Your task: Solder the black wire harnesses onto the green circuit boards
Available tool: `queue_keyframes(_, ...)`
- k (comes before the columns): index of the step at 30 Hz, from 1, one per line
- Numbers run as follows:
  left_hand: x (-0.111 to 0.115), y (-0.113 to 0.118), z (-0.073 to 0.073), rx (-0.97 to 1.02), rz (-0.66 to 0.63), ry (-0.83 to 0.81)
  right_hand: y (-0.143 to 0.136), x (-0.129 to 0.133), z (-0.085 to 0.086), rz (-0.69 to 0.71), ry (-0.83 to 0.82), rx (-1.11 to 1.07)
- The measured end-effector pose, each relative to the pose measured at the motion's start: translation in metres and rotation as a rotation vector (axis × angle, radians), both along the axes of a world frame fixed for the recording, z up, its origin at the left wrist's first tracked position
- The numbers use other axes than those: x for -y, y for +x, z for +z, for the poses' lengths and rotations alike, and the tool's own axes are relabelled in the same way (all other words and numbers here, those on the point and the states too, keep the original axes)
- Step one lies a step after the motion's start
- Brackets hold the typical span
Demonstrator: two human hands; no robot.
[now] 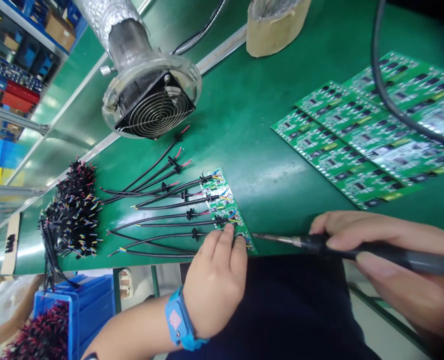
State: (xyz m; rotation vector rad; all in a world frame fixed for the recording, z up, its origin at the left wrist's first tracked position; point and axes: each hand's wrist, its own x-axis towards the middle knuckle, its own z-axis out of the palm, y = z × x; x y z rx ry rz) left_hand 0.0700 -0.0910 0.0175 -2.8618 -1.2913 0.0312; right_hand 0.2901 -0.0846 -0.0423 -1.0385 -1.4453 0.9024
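Note:
A soldering iron is in my right hand, its fingers closed round the black handle. The iron's metal tip points left and lies close to the lower right edge of a small green circuit board. My left hand, with a blue wrist strap, presses its bent fingertips down at the lower end of this board. A black cable runs under those fingers; its end is hidden by them. Several other black cables with coloured wire ends lie across the board's left side.
Several green circuit board panels lie at the right, under a hanging dark cord. A fume extractor fan hangs above the cables. At the left are a bundle of black cables and a blue bin. A tape roll stands behind.

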Motion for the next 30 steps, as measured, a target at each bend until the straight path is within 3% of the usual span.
queue_keyframes(5,0.002,0.009,0.005,-0.019,0.053,0.041,-0.001,-0.002,0.003,-0.008,0.008,0.026)
queue_keyframes(10,0.004,0.015,0.008,-0.138,0.022,-0.011,-0.002,-0.003,0.003,0.006,0.000,0.068)
queue_keyframes(15,0.005,0.016,0.005,-0.070,0.064,0.064,-0.004,-0.006,0.008,0.015,0.023,0.129)
queue_keyframes(23,0.006,0.017,0.004,-0.063,0.067,0.076,0.000,0.000,-0.005,0.014,-0.005,0.102)
queue_keyframes(30,0.006,0.020,0.008,-0.166,0.048,0.050,0.002,-0.001,-0.002,0.041,0.040,0.148)
